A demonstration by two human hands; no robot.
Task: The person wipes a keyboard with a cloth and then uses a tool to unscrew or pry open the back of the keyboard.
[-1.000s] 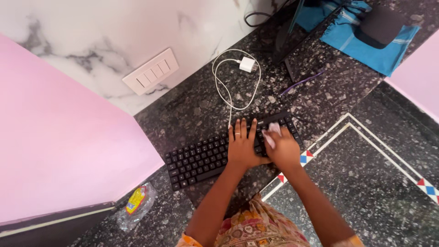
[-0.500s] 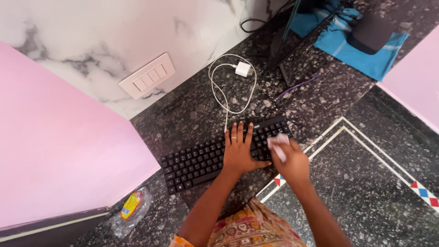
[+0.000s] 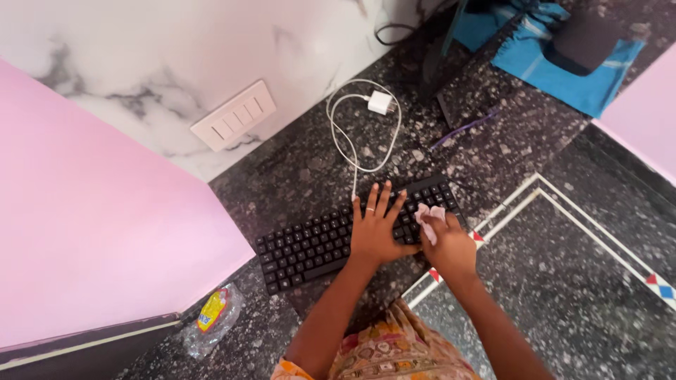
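Observation:
A black keyboard lies slanted on the dark speckled stone counter. My left hand rests flat on the middle keys, fingers spread, a ring on one finger. At the keyboard's right end my right hand is closed around a small crumpled white cloth, which is pressed against the keys there.
A white charger with a looped cable lies behind the keyboard. A white switch plate sits on the marble wall. Blue cloth and a dark monitor stand are at the back right. A clear plastic wrapper lies front left.
My right hand with the white cloth has shifted back and forth over the keyboard's right end. My left hand has stayed on the keys, fingers now spread wider.

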